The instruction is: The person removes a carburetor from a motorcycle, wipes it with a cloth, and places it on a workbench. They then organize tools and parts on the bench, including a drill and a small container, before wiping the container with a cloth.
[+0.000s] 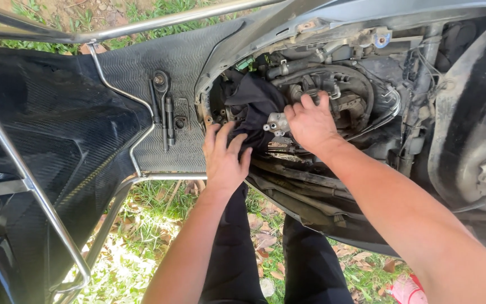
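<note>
Grass below; both hands (224,160) (310,123) press dark crumpled cloth (256,104) into engine bay.

2 bare forearms, no sleeves; black trousers (265,253) on both legs.

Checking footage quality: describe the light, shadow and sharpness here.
Head view: hard sunlight bleaches the grass and both forearms; the engine bay sits in deep shadow; left hand, right hand and socket tools are sharp; the frame edges bend.

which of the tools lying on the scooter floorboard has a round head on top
The ratchet wrench, the middle tool: it alone ends in a round head; the bars either side are plain and straight.
</note>
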